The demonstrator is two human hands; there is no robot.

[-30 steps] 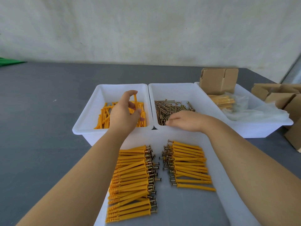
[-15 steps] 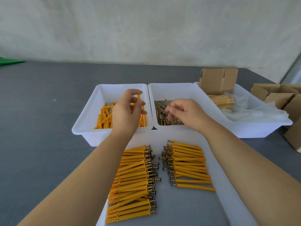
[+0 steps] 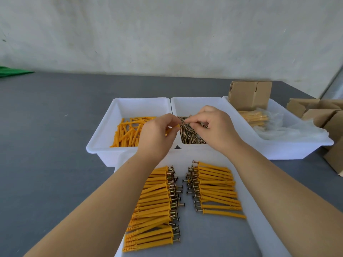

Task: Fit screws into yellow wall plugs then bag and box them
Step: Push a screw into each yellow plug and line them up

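My left hand [image 3: 156,134] pinches a yellow wall plug [image 3: 177,126], its end showing at my fingertips. My right hand [image 3: 213,127] pinches a screw [image 3: 185,121] whose tip meets the plug's end. Both hands hover over the seam between two white bins. The left bin [image 3: 104,134] holds loose yellow plugs [image 3: 126,134]. The right bin [image 3: 185,102] holds loose screws [image 3: 191,136]. On the near white tray [image 3: 213,238] lie two rows of plugs fitted with screws, a left row [image 3: 156,206] and a right row [image 3: 215,188].
A third white bin [image 3: 297,147] at the right holds a cardboard box [image 3: 248,95], a bagged bundle of plugs [image 3: 254,117] and clear plastic bags [image 3: 289,130]. More cardboard boxes [image 3: 321,114] stand at the far right. Grey tabletop [image 3: 46,145] stretches left.
My left hand lifted a plug out of the left bin and moved right. My right hand picked a screw from the pile, rose and met the plug between the bins.
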